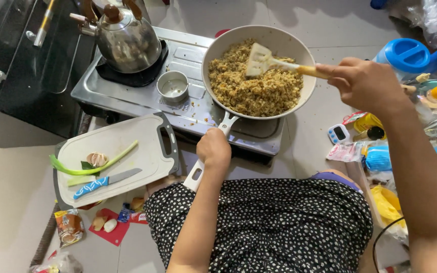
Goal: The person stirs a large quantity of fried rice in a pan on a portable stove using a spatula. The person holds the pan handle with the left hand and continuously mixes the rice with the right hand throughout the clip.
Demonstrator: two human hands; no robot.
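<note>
With the left hand (pixel 213 147) gripping the pan handle (pixel 201 164) steady, the right hand (pixel 365 83), closed on the spatula (pixel 266 60), should scrape low and fold the rice (pixel 254 86) inward, away from the pan (pixel 259 33) rim.

The left hand (pixel 213 148) sits low in the middle of the view, closed in a fist with the knuckles up and the back of the hand toward the camera. Its bare forearm runs straight down and slightly left toward the body, the elbow bent close to the lap.

The right hand (pixel 365 83) is raised higher and further out to the right, fingers curled shut in a firm grasp, thumb side pointing left, back of the hand upward. The wrist is roughly level, and the bare right forearm slopes down along the right edge of the view, widening as it nears the camera.
</note>
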